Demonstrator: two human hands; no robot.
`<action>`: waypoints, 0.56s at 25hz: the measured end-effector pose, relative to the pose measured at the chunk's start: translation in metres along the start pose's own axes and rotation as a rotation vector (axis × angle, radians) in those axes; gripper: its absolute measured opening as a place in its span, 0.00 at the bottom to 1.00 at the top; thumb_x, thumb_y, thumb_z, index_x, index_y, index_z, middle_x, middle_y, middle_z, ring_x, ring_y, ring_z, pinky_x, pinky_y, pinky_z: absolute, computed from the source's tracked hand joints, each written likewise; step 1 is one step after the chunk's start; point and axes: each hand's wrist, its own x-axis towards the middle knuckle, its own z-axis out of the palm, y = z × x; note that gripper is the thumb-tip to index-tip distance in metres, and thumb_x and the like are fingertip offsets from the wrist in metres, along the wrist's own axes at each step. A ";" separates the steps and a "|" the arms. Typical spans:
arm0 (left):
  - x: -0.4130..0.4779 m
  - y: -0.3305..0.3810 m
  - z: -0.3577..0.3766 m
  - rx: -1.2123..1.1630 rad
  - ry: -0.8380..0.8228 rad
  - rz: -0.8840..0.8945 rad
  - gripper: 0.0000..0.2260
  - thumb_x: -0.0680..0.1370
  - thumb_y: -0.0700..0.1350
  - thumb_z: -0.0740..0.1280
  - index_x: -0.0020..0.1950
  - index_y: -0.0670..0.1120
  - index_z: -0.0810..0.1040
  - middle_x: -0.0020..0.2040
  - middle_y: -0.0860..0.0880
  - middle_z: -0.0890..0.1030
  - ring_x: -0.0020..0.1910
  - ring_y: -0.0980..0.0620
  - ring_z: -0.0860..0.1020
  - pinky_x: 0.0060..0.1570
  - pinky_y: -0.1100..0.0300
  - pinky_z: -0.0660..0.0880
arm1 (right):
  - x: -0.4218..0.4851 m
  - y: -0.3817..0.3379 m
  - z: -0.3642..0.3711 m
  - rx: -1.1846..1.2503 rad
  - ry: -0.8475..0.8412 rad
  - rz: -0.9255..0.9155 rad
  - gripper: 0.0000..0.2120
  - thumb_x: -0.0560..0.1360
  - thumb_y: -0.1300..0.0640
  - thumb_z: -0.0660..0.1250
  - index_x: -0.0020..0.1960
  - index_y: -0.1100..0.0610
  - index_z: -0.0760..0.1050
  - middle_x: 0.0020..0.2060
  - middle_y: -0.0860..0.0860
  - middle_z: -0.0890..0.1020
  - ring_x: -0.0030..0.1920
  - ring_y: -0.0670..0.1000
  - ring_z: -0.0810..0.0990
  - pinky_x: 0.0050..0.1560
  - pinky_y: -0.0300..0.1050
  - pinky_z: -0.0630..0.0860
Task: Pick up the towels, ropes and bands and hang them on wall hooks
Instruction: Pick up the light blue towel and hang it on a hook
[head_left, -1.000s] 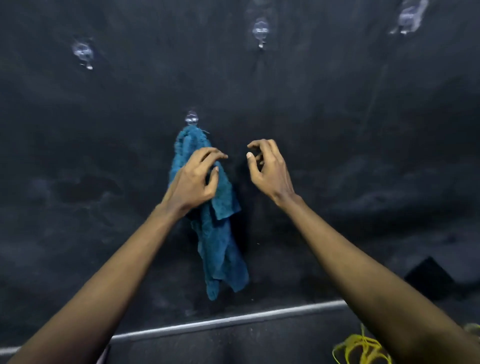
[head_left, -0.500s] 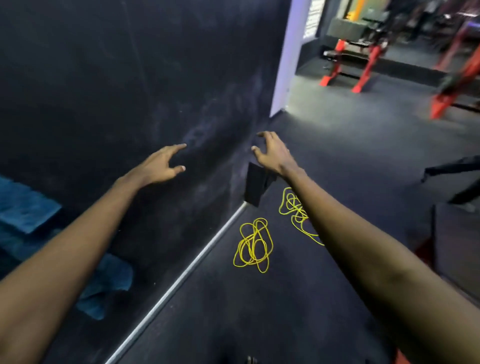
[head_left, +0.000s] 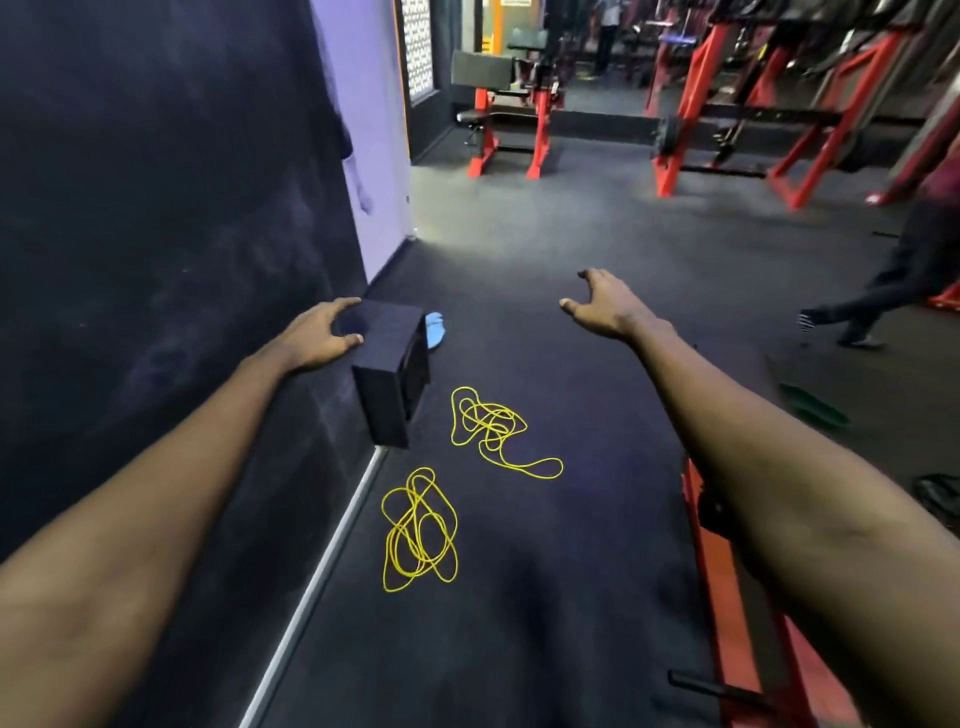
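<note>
Head view: the gaze has turned from the wall (head_left: 156, 208) to the floor (head_left: 571, 597). Left hand (head_left: 317, 338) and right hand (head_left: 605, 306) are empty, fingers apart. Near rope (head_left: 418, 530) and far rope (head_left: 493, 431) lie beside the box (head_left: 389, 374), likely the next pickup.

Bare floor (head_left: 571, 545) surrounds the nearer rope (head_left: 418, 530) and farther rope (head_left: 491, 423). A black box (head_left: 389, 400) against the wall (head_left: 156, 208) stands near the farther; a red frame (head_left: 727, 623) lies rightward.
</note>
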 end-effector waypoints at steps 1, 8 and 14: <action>0.016 0.009 0.004 -0.004 -0.007 0.014 0.30 0.77 0.48 0.70 0.77 0.50 0.64 0.72 0.40 0.70 0.71 0.41 0.69 0.71 0.53 0.64 | 0.008 0.014 -0.006 0.004 0.004 0.016 0.32 0.78 0.46 0.65 0.75 0.63 0.62 0.73 0.60 0.67 0.74 0.58 0.66 0.73 0.49 0.63; 0.142 0.018 0.023 -0.012 -0.030 0.027 0.30 0.76 0.50 0.70 0.77 0.51 0.64 0.74 0.43 0.68 0.73 0.44 0.67 0.73 0.52 0.62 | 0.110 0.038 0.006 -0.014 -0.040 -0.002 0.32 0.78 0.47 0.66 0.75 0.62 0.64 0.73 0.60 0.68 0.73 0.57 0.66 0.72 0.47 0.63; 0.266 0.010 0.025 -0.025 -0.019 -0.020 0.30 0.76 0.52 0.69 0.76 0.52 0.63 0.74 0.42 0.68 0.72 0.42 0.67 0.72 0.50 0.64 | 0.236 0.039 0.018 -0.021 -0.120 -0.001 0.32 0.77 0.47 0.66 0.75 0.61 0.64 0.73 0.59 0.68 0.73 0.57 0.67 0.72 0.47 0.64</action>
